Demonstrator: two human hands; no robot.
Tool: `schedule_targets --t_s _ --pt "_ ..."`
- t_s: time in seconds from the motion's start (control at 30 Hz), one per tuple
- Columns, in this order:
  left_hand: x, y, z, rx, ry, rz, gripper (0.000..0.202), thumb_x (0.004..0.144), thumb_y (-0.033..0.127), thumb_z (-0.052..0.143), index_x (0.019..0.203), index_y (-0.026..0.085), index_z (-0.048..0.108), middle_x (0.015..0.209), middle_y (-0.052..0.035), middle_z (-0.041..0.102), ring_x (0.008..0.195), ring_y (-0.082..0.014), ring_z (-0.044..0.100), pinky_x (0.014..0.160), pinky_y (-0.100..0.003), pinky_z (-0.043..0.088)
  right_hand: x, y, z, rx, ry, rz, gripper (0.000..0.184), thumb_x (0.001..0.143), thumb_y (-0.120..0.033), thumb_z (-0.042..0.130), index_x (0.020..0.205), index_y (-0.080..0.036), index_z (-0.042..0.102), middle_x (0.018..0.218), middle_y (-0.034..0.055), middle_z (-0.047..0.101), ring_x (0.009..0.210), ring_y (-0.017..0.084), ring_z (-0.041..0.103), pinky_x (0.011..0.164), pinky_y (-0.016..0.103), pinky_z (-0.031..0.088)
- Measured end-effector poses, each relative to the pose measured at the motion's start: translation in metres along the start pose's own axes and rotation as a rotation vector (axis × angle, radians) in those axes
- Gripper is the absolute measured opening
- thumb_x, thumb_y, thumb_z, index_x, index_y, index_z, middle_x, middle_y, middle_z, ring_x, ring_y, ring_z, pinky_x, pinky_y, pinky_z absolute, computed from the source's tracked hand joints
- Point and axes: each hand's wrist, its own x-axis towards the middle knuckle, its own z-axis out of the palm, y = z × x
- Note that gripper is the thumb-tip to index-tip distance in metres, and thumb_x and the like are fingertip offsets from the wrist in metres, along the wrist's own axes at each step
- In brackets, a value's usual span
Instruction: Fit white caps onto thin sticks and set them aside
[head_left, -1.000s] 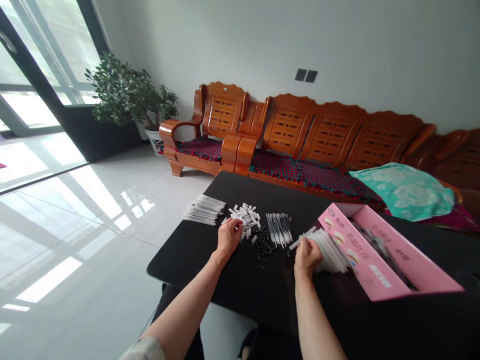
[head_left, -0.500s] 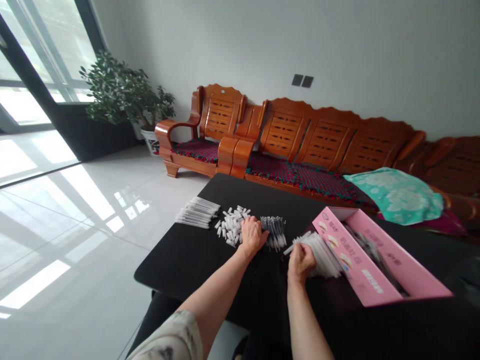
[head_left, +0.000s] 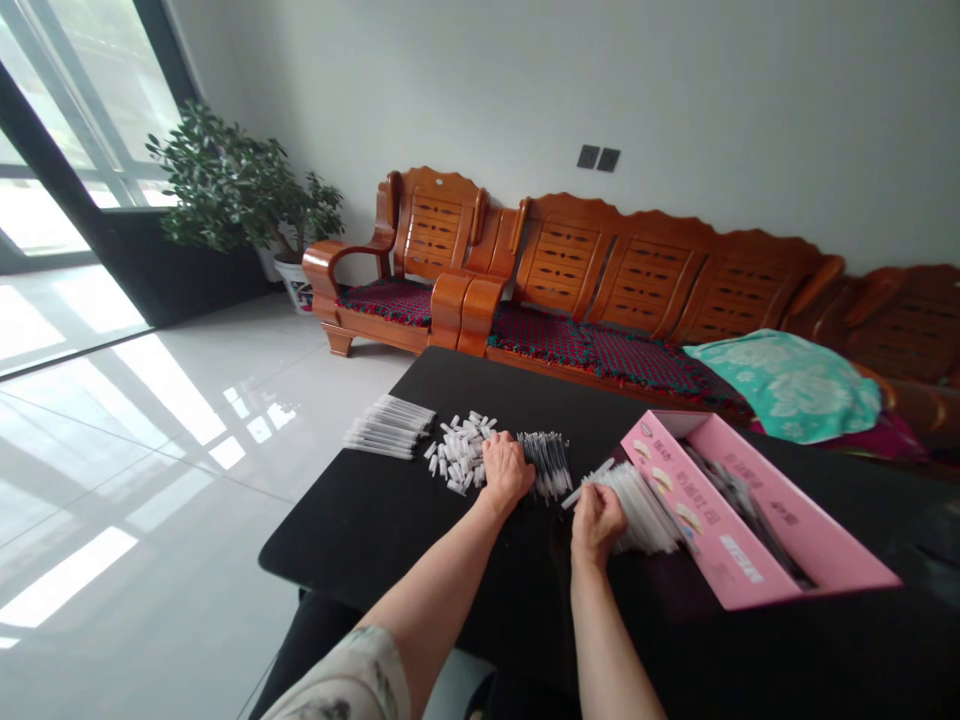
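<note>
On the black table, my left hand (head_left: 508, 470) rests between a heap of short white caps (head_left: 456, 452) and a row of thin dark-and-clear pen refills (head_left: 546, 462). Its fingers bend down with the thumb apart, close by the refills; the fingertips are partly hidden. My right hand (head_left: 598, 522) is closed, its fingers curled at a white pen barrel (head_left: 576, 494) that slants across their tips. Right beside it lies a pile of white pen barrels (head_left: 643, 510). Assembled-looking white pens (head_left: 390, 427) lie side by side at the table's left edge.
An open pink box (head_left: 739, 535) with dark contents stands right of the barrels. Behind the black table (head_left: 375, 530) runs a wooden sofa (head_left: 645, 270) with a turquoise cloth (head_left: 787, 385) on it. A potted plant (head_left: 240, 190) is by the glass door.
The whole view has shifted slightly, moving everything a little to the left. Both hands stay at nearly the same places beside the refills and the barrels.
</note>
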Motion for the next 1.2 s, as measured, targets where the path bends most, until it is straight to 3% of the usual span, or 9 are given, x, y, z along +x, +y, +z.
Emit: schedule_targets --t_s 0.37,0.5,0.6,0.73,0.83,0.9,0.97,1.07,1.2 --pt "0.001 0.004 0.003 0.004 0.008 -0.007 0.019 0.071 0.017 0.060 0.080 0.009 0.074 0.096 -0.0199 0.062 0.102 -0.0350 0.052 0.089 -0.046 0.039 0.000 -0.005 -0.001 -0.005 -0.012 0.028 0.022 0.075 -0.040 0.058 0.076 -0.018 0.064 0.055 0.0025 0.062 0.061 0.022 0.060 0.064 0.030 0.045" --pt "0.002 -0.001 -0.006 -0.096 0.100 -0.030 0.011 0.072 0.015 0.059 0.070 0.012 0.070 0.091 -0.0159 0.065 0.096 -0.0297 0.056 0.086 -0.041 0.042 -0.001 -0.007 -0.001 0.027 -0.003 0.040 0.021 0.075 -0.039 0.060 0.076 -0.018 0.064 0.053 0.0012 0.061 0.059 0.022 0.060 0.063 0.030 0.046" --pt "0.001 -0.017 -0.021 -0.290 0.139 -0.052 0.012 0.075 0.016 0.057 0.069 0.015 0.067 0.082 -0.0101 0.066 0.084 -0.0226 0.061 0.079 -0.034 0.045 -0.002 -0.008 -0.002 0.078 -0.021 0.063 0.023 0.076 -0.040 0.060 0.079 -0.017 0.063 0.052 -0.0003 0.060 0.052 0.020 0.059 0.057 0.029 0.046" --pt "-0.010 -0.053 -0.039 -0.674 0.034 -0.097 0.018 0.081 0.031 0.058 0.073 0.016 0.062 0.065 -0.0034 0.063 0.060 -0.0160 0.059 0.059 -0.027 0.044 -0.006 -0.011 -0.003 0.156 -0.067 0.099 0.023 0.076 -0.038 0.062 0.084 -0.017 0.062 0.050 -0.0028 0.059 0.043 0.017 0.056 0.050 0.027 0.046" --pt "-0.024 -0.076 -0.045 -1.056 -0.118 -0.073 0.032 0.086 0.048 0.055 0.081 0.016 0.054 0.066 -0.0025 0.064 0.051 -0.0124 0.057 0.045 -0.020 0.038 -0.009 -0.019 0.001 0.243 -0.081 0.114 0.018 0.075 -0.034 0.064 0.081 -0.018 0.059 0.051 -0.0038 0.061 0.041 0.015 0.056 0.045 0.025 0.044" --pt "-0.032 -0.084 -0.047 -1.172 -0.153 -0.062 0.038 0.086 0.054 0.055 0.084 0.016 0.052 0.063 -0.0010 0.063 0.045 -0.0096 0.054 0.041 -0.018 0.034 -0.011 -0.029 0.007 0.351 -0.117 0.141 0.018 0.075 -0.034 0.064 0.078 -0.018 0.058 0.052 -0.0033 0.062 0.040 0.014 0.056 0.039 0.022 0.040" --pt "-0.038 -0.086 -0.049 -1.183 -0.145 -0.058 0.040 0.085 0.056 0.056 0.085 0.016 0.052 0.059 0.0008 0.060 0.040 -0.0071 0.048 0.039 -0.017 0.031 -0.012 -0.043 0.015 0.488 -0.189 0.190 0.019 0.074 -0.035 0.065 0.077 -0.018 0.057 0.052 -0.0028 0.063 0.039 0.014 0.057 0.033 0.020 0.036" --pt "-0.043 -0.084 -0.052 -1.130 -0.147 -0.044 0.041 0.084 0.056 0.059 0.083 0.015 0.057 0.055 0.0014 0.059 0.037 -0.0055 0.042 0.039 -0.018 0.027 -0.011 -0.062 0.028 0.674 -0.327 0.270 0.018 0.071 -0.031 0.067 0.075 -0.017 0.057 0.050 -0.0011 0.064 0.039 0.016 0.059 0.032 0.021 0.040" --pt "-0.047 -0.084 -0.052 -1.042 -0.156 0.018 0.039 0.083 0.051 0.063 0.079 0.013 0.064 0.052 -0.0001 0.058 0.044 -0.0075 0.044 0.045 -0.019 0.030 -0.005 -0.066 0.039 0.858 -0.407 0.337 0.016 0.068 -0.028 0.067 0.074 -0.016 0.058 0.054 0.0025 0.068 0.044 0.019 0.064 0.038 0.025 0.048"
